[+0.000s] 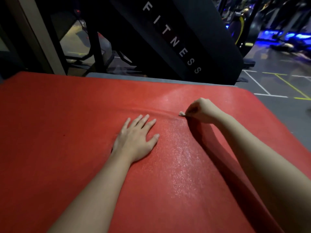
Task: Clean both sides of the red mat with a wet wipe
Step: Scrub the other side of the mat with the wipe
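**Wipe pressed to the red mat**

The red mat lies flat, filling the view. The left hand rests on it, fingers straight and spread. The right hand, fingers curled, grips a wet wipe against the mat beside a glistening streak.

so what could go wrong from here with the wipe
The textured red mat is rucked into a ridge beside the small white wet wipe pinched in the right hand; pushing on may bunch it further. The flat left hand sits beside the wet streak and could slip.
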The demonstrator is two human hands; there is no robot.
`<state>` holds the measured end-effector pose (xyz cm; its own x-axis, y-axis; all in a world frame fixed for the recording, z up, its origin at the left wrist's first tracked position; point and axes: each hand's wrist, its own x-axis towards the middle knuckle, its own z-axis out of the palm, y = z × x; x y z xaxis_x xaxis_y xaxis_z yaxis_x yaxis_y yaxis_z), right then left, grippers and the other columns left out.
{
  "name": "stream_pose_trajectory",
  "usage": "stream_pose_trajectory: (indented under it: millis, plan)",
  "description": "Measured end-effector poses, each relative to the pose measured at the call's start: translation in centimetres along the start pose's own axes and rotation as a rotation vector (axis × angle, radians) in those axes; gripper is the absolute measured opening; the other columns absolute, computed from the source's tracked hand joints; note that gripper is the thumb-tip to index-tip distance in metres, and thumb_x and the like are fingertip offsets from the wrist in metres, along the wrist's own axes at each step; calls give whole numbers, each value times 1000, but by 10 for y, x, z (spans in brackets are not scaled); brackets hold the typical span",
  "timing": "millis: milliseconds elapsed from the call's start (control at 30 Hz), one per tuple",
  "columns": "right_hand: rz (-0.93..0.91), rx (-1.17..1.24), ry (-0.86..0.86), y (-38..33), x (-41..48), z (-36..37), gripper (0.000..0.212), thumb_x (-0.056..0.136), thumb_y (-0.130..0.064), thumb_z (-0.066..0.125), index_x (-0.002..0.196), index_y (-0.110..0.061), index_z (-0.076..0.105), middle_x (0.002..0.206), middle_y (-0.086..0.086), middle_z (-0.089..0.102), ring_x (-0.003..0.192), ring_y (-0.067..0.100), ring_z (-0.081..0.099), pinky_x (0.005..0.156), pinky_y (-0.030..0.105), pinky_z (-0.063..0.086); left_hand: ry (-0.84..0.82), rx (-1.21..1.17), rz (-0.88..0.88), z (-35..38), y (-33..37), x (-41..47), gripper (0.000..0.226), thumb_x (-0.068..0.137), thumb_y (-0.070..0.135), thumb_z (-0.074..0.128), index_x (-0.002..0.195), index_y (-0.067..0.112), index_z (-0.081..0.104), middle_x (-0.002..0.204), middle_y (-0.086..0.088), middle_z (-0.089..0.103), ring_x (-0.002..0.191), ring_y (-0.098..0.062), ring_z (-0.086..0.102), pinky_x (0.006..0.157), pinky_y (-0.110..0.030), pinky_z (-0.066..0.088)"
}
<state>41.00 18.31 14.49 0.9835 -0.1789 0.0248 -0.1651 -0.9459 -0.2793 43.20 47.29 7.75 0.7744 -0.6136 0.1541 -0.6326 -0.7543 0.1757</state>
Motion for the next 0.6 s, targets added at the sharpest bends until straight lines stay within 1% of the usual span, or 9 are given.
stream_pose_trajectory:
  millis: [67,100,233,300,400,467,500,533,600]
  plan:
    - [-20,-14,-95,-1,-13,-9,18,82,-41,75,87,-24,79,81,-4,74,77,15,67,69,25,47,3,18,-1,1,-3,1,74,90,70,13,158,41,23,168,12,17,155,-8,8,127,-44,6]
    - [-7,-8,-90,0,-13,-9,14,82,-37,76,87,-24,79,81,-4,74,77,15,67,67,25,46,-4,16,2,2,-1,2,74,90,70,14,157,41,23,168,12,17,155,-9,9,127,-44,7]
    - [93,63,124,0,5,7,12,86,-21,74,96,-19,79,93,7,74,85,23,66,70,23,38,-5,5,1,1,-2,0,73,91,70,15,157,41,24,168,12,17,155,-8,9,127,-44,6]
    - [87,73,140,-3,1,9,12,87,-20,73,98,-18,79,96,7,73,87,23,65,72,23,39,1,6,6,0,-2,1,71,92,69,17,157,41,24,168,12,18,155,-8,9,127,-44,6]
    - [14,39,27,0,-33,-1,12,87,-27,75,95,-19,80,90,0,71,79,15,63,69,24,42,6,0,11,1,-3,0,66,97,67,21,157,41,23,168,12,17,155,-8,8,127,-44,6]
    - [-45,16,-80,2,-60,-9,14,86,-33,76,93,-22,80,87,-5,70,78,14,63,69,28,48,8,-2,9,2,-4,1,67,96,68,19,157,41,23,168,12,17,155,-8,8,127,-45,6]
    - [-69,3,-93,3,-69,-10,13,86,-32,76,93,-22,80,88,-4,68,79,14,63,71,30,51,11,-3,8,3,-5,1,70,94,69,17,157,41,23,168,12,17,155,-8,9,127,-45,6]
    - [-84,-13,-61,3,-73,-8,11,86,-29,77,93,-22,80,90,-2,67,80,17,63,73,32,52,14,-1,9,3,-5,2,72,92,71,14,157,41,24,168,12,18,155,-9,10,127,-45,7]
    - [-89,-13,82,3,-70,0,9,85,-19,77,93,-16,80,93,4,67,82,24,63,76,33,50,9,2,8,3,-4,2,77,88,72,10,157,41,25,167,12,20,155,-9,11,127,-45,8]
